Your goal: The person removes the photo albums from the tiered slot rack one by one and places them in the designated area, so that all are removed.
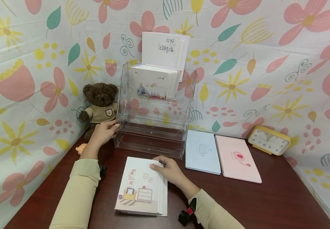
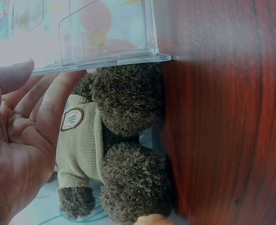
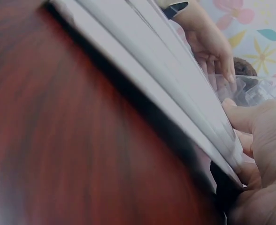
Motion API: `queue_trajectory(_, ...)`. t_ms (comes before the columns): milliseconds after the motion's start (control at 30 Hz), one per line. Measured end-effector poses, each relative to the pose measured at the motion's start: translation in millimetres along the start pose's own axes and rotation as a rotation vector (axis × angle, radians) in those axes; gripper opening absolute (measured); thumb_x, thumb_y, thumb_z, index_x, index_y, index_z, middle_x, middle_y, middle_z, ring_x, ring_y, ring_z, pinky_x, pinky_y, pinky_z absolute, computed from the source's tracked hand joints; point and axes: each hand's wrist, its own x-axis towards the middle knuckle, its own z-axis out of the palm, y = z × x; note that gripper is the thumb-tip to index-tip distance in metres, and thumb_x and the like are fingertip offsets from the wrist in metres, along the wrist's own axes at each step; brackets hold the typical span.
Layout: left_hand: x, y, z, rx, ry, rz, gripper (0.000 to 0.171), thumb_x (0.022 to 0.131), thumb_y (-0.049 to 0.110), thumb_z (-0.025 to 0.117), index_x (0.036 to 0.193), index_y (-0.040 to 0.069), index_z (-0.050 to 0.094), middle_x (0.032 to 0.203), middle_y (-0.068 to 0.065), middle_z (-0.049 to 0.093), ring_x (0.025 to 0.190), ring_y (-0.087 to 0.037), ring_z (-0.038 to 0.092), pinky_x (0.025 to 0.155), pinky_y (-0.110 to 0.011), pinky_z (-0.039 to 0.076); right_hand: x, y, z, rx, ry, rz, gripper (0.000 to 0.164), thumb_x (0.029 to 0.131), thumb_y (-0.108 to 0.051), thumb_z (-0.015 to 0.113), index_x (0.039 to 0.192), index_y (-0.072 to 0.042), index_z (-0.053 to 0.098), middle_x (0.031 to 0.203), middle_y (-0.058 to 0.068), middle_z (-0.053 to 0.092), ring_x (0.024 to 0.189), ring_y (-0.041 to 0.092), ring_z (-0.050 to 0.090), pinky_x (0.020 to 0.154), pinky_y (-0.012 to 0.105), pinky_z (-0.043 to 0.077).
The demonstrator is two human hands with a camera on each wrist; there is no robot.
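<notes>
Here's the left hand (image 1: 104, 133) touching the left side of the clear acrylic tiered rack (image 1: 151, 132), whether pinching, no telling; in front of it, over the dark red-brown wooden table (image 1: 253, 203), the stack of white rectangular picture-covered books (image 1: 140, 187), long axis running away from the person, top end pointing rackward, slightly right; the right hand (image 1: 170, 170), clearly nearer, grips its far right corner

I see a brown teddy bear (image 1: 100, 105) in a sweater, a blue notebook (image 1: 202, 152) beside a pink notebook (image 1: 237, 159), a yellow clock (image 1: 270, 140) and flowered cloth (image 1: 236, 41) behind; the half-hidden orange thing (image 1: 80, 148) may be a toy.
</notes>
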Motion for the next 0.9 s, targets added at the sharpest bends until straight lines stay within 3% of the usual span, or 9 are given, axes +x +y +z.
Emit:
queue_trajectory(300,-2.1,0.9,1.0,-0.038,-0.013,-0.004,0.059,0.107,0.042,0.049,0.157,0.015,0.037,0.145,-0.019,0.053,0.124,-0.034,0.059,0.091,-0.044,0.058,8.3,-0.1,12.2,-0.039,0.020,-0.013,0.026,0.093,-0.033,0.075,0.110,-0.013,0.073,0.094,0.000,0.069,0.068,0.012,0.063,0.060,0.026,0.054)
queue_trajectory(667,-1.5,1.8,1.4,-0.018,-0.006,0.001,0.059,0.107,0.044,0.049,0.157,0.015,0.038,0.143,-0.020,0.055,0.120,-0.034,0.062,0.089,-0.045,0.058,8.0,-0.3,12.1,-0.088,0.036,0.004,0.025,0.094,-0.035,0.073,0.109,-0.015,0.072,0.092,-0.002,0.068,0.068,0.013,0.063,0.059,0.028,0.054)
queue_trajectory(900,-1.4,2.0,0.1,-0.008,-0.003,0.008,0.060,0.107,0.043,0.049,0.157,0.013,0.037,0.145,-0.022,0.053,0.109,-0.032,0.068,0.088,-0.046,0.058,7.5,-1.3,10.2,-0.189,0.061,0.009,0.024,0.093,-0.037,0.075,0.105,-0.016,0.073,0.096,-0.002,0.064,0.084,0.015,0.055,0.071,0.031,0.050)
